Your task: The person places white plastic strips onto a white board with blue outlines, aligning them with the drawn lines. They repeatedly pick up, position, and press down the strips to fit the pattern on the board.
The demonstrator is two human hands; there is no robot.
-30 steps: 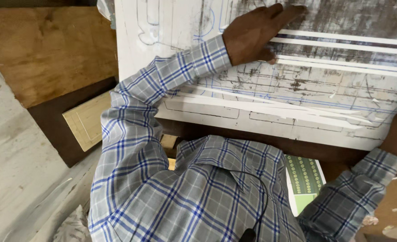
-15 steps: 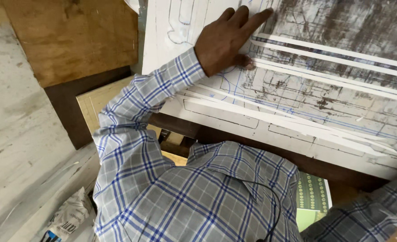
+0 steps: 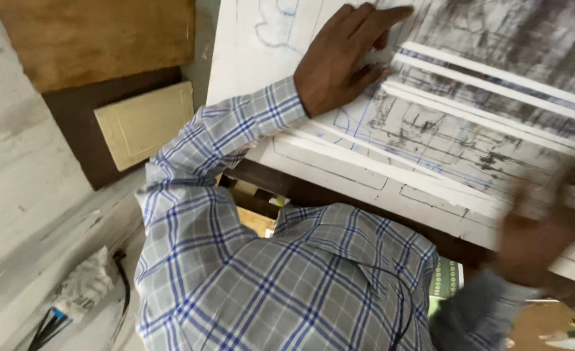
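A large white board (image 3: 443, 136), scuffed with dark smears and blue pencil lines, lies in front of me. Several thin white strips (image 3: 495, 78) run side by side across it. My left hand (image 3: 339, 62) rests flat on the board, fingers stretched out and touching the near ends of the strips. My right hand (image 3: 537, 234) is a motion blur over the board's near right edge; whether it grips anything cannot be made out. My blue-and-white checked shirt (image 3: 281, 279) fills the lower middle of the view.
A pale yellow panel (image 3: 146, 123) lies on a dark brown sheet (image 3: 79, 123) to the left, with a plywood sheet (image 3: 99, 36) behind it. A crumpled white bag and black cable (image 3: 86, 292) lie on the grey floor at lower left. A green patterned item (image 3: 447, 279) sits under the board.
The view has shifted, so the board and my left hand now sit further right and larger. My right hand has come up into view at the board's near right edge, blurred by movement.
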